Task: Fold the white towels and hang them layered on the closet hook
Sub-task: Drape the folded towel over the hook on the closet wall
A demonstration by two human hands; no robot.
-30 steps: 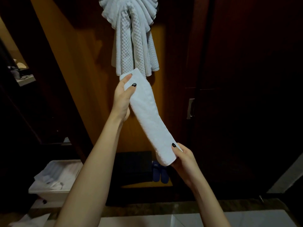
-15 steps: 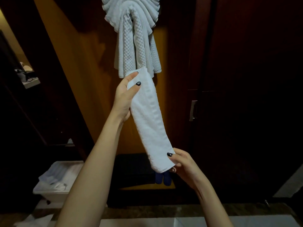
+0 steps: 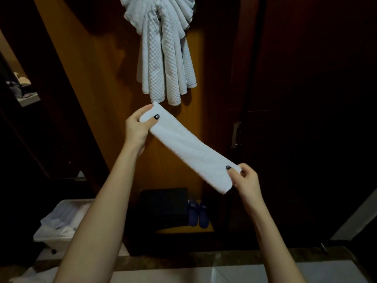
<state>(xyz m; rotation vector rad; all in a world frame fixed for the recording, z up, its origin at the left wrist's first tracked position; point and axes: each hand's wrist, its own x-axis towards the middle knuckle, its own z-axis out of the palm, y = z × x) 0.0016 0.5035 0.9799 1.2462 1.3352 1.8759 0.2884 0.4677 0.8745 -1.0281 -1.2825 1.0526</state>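
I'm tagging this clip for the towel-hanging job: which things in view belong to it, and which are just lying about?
Part of the job:
- folded white towel, pinched at its ends by the left hand and right hand
- waffle towels already hanging above

Just lying about:
- blue slippers
- dark box
- door handle
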